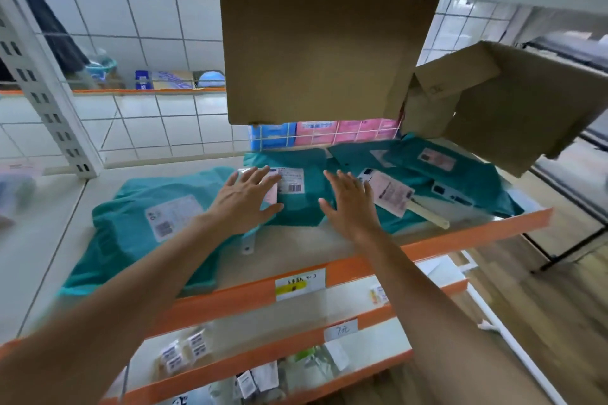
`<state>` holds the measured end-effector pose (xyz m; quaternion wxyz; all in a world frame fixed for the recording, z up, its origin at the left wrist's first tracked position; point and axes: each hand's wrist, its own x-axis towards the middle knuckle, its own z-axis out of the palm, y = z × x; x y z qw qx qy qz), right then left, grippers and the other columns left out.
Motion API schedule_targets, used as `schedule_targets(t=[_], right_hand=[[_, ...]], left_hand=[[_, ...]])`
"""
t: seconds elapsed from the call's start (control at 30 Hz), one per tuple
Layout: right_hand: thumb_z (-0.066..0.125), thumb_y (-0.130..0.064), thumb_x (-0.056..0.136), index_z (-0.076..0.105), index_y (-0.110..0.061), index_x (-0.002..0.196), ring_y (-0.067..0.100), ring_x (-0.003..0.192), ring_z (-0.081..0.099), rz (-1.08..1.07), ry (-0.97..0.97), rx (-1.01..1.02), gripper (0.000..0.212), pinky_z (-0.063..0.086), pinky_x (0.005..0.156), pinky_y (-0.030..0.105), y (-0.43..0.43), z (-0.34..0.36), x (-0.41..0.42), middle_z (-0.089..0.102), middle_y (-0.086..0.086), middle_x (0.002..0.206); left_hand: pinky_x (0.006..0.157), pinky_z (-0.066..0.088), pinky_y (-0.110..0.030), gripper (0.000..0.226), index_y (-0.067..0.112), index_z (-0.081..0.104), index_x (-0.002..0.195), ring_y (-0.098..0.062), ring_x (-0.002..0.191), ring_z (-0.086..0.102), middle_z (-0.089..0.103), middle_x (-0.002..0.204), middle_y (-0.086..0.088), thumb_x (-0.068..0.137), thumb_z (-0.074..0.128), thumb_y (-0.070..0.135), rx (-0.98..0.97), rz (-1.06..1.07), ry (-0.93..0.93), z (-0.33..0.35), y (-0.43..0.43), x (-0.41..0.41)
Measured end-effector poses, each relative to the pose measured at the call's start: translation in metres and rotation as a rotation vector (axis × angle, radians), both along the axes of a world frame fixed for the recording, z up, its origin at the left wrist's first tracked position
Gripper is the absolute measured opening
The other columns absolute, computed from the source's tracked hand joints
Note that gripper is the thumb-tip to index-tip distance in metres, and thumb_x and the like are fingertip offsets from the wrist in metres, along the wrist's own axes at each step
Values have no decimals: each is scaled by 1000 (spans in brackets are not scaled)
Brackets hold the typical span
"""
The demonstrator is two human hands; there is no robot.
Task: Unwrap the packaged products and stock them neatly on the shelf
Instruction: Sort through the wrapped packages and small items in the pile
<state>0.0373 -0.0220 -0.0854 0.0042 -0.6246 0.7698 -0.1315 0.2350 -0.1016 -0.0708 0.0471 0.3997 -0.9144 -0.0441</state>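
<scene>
Several teal mailer bags with white shipping labels lie on the white shelf point(296, 240) with an orange front edge. One large bag point(131, 223) lies at the left, a middle bag point(296, 200) is between my hands, and more bags point(444, 174) overlap at the right. My left hand point(245, 199) reaches over the middle bag's left side with fingers spread straight. My right hand point(348, 202) hovers with straight fingers at that bag's right edge. Neither hand holds anything. A cream flat stick point(427, 214) lies on the right bags.
A brown cardboard sheet point(325, 49) hangs from the shelf above, with an open cardboard box point(500, 102) to its right. Pink and blue packs point(329, 133) stand behind a wire grid. Lower shelves point(263, 348) hold small labelled packets. Wooden floor lies at the right.
</scene>
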Motion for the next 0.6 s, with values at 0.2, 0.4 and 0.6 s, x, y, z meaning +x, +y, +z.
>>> schedule_targets(t=[0.2, 0.4, 0.6], right_hand=[[48, -33, 94, 34, -17, 143, 25, 135, 33, -12, -72, -170, 54, 21, 111, 40, -8, 1, -54, 38, 8, 147], [55, -24, 92, 41, -14, 139, 27, 129, 41, -4, -120, -230, 50, 28, 106, 40, -9, 8, -145, 47, 8, 140], [52, -29, 94, 37, -15, 141, 27, 131, 39, 9, -94, -139, 52, 29, 109, 42, -7, 4, -241, 47, 9, 139]], left_hand=[[116, 10, -38, 66, 27, 17, 148, -20, 143, 12, 13, 157, 1, 92, 40, 53, -35, -7, 19, 6, -8, -47], [112, 13, -33, 65, 22, 21, 147, -18, 140, 19, 18, 154, 1, 93, 41, 51, -74, 40, 64, 5, -7, -131], [113, 12, -32, 72, 25, 20, 147, -17, 141, 15, 17, 155, 2, 88, 58, 40, 15, -91, -15, 4, 0, -216]])
